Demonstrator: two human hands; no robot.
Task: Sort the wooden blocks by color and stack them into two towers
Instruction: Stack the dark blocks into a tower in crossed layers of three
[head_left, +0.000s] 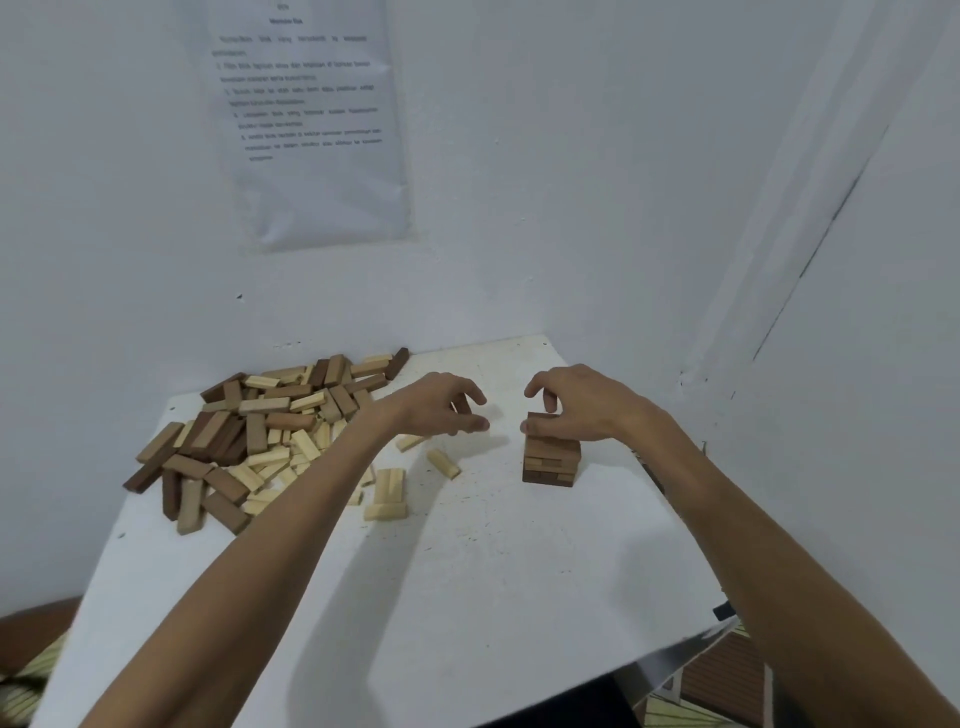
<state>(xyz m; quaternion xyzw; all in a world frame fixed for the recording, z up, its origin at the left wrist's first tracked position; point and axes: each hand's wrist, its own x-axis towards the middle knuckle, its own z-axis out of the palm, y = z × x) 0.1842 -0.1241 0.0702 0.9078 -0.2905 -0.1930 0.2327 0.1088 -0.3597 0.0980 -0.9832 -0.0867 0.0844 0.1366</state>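
A short tower of dark brown blocks (550, 462) stands on the white table (467, 571), right of centre. My right hand (576, 405) rests on its top, thumb and fingers pinching a dark block (537, 418) on the top layer. My left hand (441, 405) hovers just left of the tower with fingers curled apart, holding nothing. A large mixed pile of dark and light blocks (260, 436) lies at the back left. A few light blocks (387, 493) lie loose between the pile and the tower, partly hidden by my left forearm.
White walls close in behind and to the right of the table. A printed sheet of paper (311, 119) hangs on the back wall. The table's front edge runs near the bottom right, with a patterned floor (691, 706) below.
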